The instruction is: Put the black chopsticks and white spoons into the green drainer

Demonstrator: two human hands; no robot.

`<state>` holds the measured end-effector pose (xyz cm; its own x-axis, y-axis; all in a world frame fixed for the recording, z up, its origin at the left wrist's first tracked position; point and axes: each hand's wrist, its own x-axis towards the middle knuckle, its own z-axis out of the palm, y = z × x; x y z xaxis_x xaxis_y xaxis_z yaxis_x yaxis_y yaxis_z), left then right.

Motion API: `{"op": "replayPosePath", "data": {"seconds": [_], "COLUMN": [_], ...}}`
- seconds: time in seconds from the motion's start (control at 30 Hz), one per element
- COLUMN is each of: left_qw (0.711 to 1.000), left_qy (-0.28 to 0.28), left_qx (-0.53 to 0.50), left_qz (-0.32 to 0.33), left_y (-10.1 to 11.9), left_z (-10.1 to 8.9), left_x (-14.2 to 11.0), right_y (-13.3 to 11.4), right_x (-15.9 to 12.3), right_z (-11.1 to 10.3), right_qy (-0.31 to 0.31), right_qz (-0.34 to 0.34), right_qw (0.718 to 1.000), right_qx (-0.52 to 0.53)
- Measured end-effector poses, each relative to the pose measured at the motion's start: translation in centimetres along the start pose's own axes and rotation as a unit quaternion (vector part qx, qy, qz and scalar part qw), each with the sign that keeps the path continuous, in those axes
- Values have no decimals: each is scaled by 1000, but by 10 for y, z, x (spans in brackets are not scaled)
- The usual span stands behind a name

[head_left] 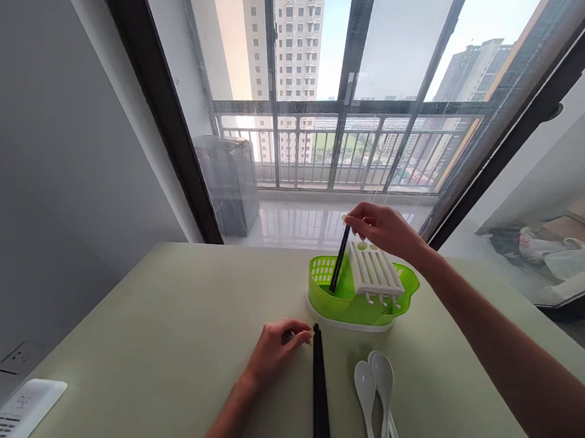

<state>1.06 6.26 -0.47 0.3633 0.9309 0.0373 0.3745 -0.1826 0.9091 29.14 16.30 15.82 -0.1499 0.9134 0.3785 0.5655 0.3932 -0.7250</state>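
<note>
My right hand (379, 226) pinches the upper ends of a pair of black chopsticks (340, 259). Their lower ends are inside the left part of a green utensil basket (351, 308), and they lean slightly. A white slotted rack (376, 270) with small hooks sits across the basket. On the table, my left hand (278, 348) rests with loosely curved fingers, a gap showing between thumb and forefinger. Its fingertips are at the far end of more black chopsticks (321, 394), lying in a bundle; whether they touch is unclear.
Several white spoons (381, 385) lie to the right of the bundle on the pale table (179, 331). A white device with a display (24, 404) is at the left edge. Beyond the table stand a glass door and a balcony railing (322, 151); bags (565, 255) lie at right.
</note>
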Motion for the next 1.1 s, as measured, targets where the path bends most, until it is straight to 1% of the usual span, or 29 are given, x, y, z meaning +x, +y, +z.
{"op": "replayPosePath", "data": {"seconds": [0.13, 0.2, 0.27, 0.33, 0.4, 0.43, 0.5, 0.53, 0.57, 0.63, 0.7, 0.77, 0.87, 0.9, 0.97, 1.1], "left_qw": [1000, 1000, 1000, 1000, 1000, 1000, 1000, 1000, 1000, 1000, 1000, 999, 999, 999, 999, 999], "left_qy": [-3, -4, -4, -4, -3, -2, 2, 6, 10, 18, 28, 35, 40, 40, 38, 35], "left_qx": [9, 11, 12, 10, 10, 12, 13, 12, 11, 6, 3, -3, -7, -7, -2, 9], "left_qz": [4, 5, 7, 9, 10, 10, 11, 11, 10, 7, 2, -6, -14, -14, -11, -5], "left_y": [0, 0, -2, -3, -4, -3, -1, 0, 1, 3, 4, 3, 1, 0, 0, 0], "left_z": [0, 0, 1, 1, 1, 1, 1, 1, 1, 1, 2, 3, 4, 4, 4, 3], "left_x": [0, -1, -1, -1, -1, -1, -1, -1, -1, -1, -2, -2, -2, -2, -2, -1], "right_y": [14, 14, 10, -1, -17, -28, -50, -61, -71, -85, -88, -84, -70, -65, -58, -51], "right_x": [4, 5, 4, 1, -8, -15, -36, -49, -64, -98, -130, -156, -178, -182, -185, -186], "right_z": [5, 4, 3, 1, 1, 1, 4, 7, 12, 25, 44, 66, 97, 105, 116, 127], "right_qy": [-14, -10, 7, 49, 106, 129, 144, 126, 94, 4, -86, -180, -277, -296, -316, -323], "right_qz": [9, 16, 17, 5, -11, -18, -30, -37, -43, -41, -23, 27, 114, 131, 154, 172], "right_qw": [1000, 1000, 998, 990, 978, 972, 967, 970, 974, 979, 973, 949, 900, 887, 874, 869], "right_qx": [4, -19, -67, -129, -181, -198, -206, -205, -203, -198, -214, -258, -318, -328, -335, -333]}}
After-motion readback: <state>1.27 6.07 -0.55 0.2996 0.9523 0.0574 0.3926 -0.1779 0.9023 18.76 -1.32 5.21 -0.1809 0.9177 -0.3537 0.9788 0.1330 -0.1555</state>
